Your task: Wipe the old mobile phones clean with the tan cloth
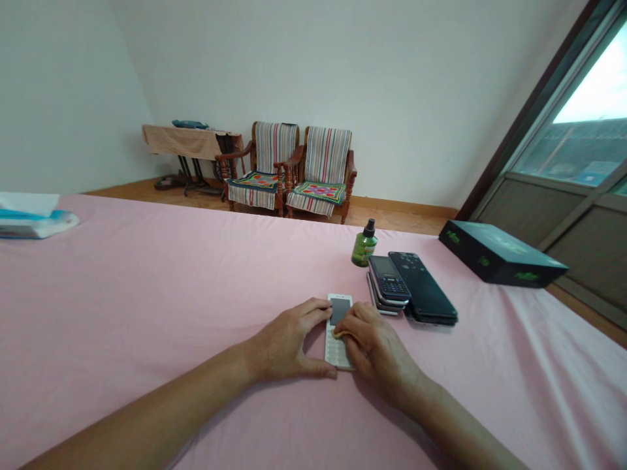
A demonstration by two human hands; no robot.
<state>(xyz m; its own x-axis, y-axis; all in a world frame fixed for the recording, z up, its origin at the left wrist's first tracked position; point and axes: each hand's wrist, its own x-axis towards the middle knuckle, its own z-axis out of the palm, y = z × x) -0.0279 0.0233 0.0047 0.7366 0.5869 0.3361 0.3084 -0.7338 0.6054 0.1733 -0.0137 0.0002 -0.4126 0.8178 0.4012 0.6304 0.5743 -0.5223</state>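
A white keypad phone [337, 349] lies face up on the pink-covered table, its small grey screen toward the far end. My left hand [294, 339] steadies it, with the fingers at its upper left edge and the thumb at its lower edge. My right hand [375, 346] is closed in a pinch over the keypad. A small yellowish wiping piece [339, 334], perhaps cloth, shows between its fingers and touches the phone; most of it is hidden.
To the right lie a stack of keypad phones [389, 281] and a pile of larger dark phones or tablets [426, 290]. Behind them stands a green spray bottle [364, 247]. A black box [504, 254] is at far right, a white-and-blue packet [34, 222] at far left.
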